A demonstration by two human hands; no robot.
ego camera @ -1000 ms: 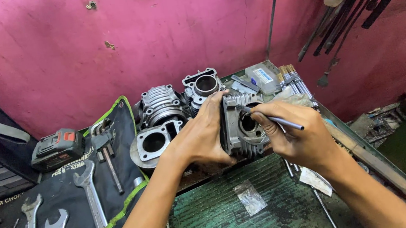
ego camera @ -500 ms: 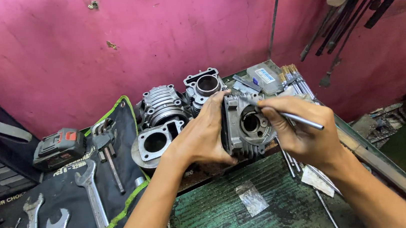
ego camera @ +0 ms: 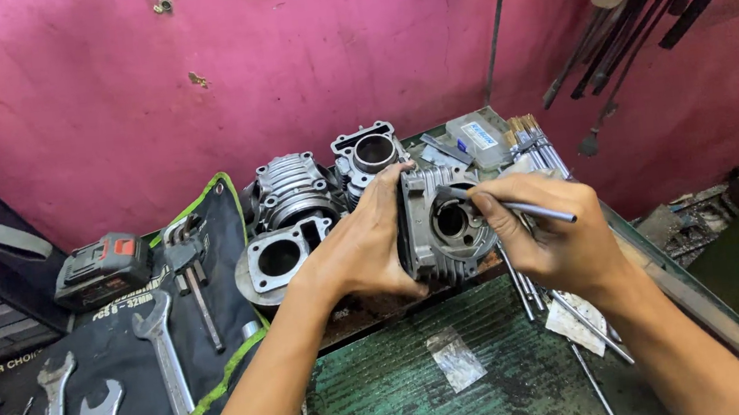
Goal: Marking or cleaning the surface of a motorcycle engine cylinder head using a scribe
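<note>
Head view: the left hand [ego camera: 365, 254] is clenched around a finned grey engine cylinder [ego camera: 436, 228], gripping its left side and holding it tilted up above the middle of the green tabletop [ego camera: 407, 387], with the bore facing the camera. The right hand [ego camera: 557, 247] pinches a thin metal rod [ego camera: 521, 210], whose tip rests at the rim of the bore; both grips are closed on what they carry.

Toward the tabletop's far edge stand three more cylinders: a ribbed one [ego camera: 290, 193], a square-topped one [ego camera: 368, 153] and a flanged one [ego camera: 279, 258] lying just beside the left wrist. Loose rods [ego camera: 532, 140] lie along the right edge. On the left a dark tool roll [ego camera: 128, 352] holds spanners [ego camera: 159, 339], with a battery pack [ego camera: 101, 268] near its far corner.

As a judgement, work on the bore is in progress: the rod is only at the rim, and the other cylinders sit untouched.
</note>
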